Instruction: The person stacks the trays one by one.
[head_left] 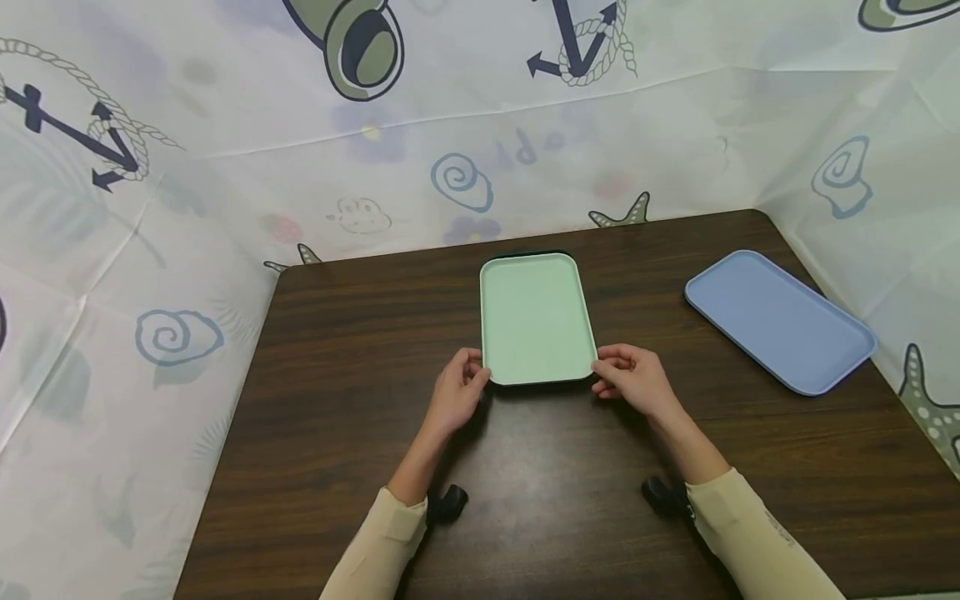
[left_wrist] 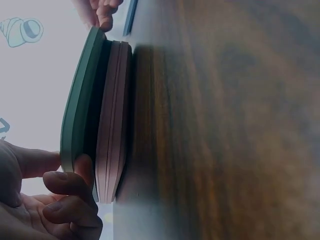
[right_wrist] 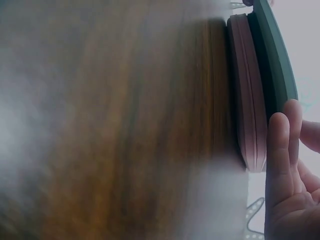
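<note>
A pale green rectangular tray (head_left: 536,321) lies face up near the far middle of the table. My left hand (head_left: 456,392) pinches its near left corner, thumb at the rim and fingers beneath. At the near right corner my right hand (head_left: 637,379) pinches the same tray between thumb and fingers. Both wrist views show pink trays (left_wrist: 112,125) stacked on the table under the green one. A dark layer (right_wrist: 261,65) separates green from pink; whether it is another tray or shadow I cannot tell.
A blue rectangular tray (head_left: 780,321) lies at an angle by the right edge of the dark wood table (head_left: 360,350). Patterned white cloth (head_left: 480,142) hangs behind the table and along both sides.
</note>
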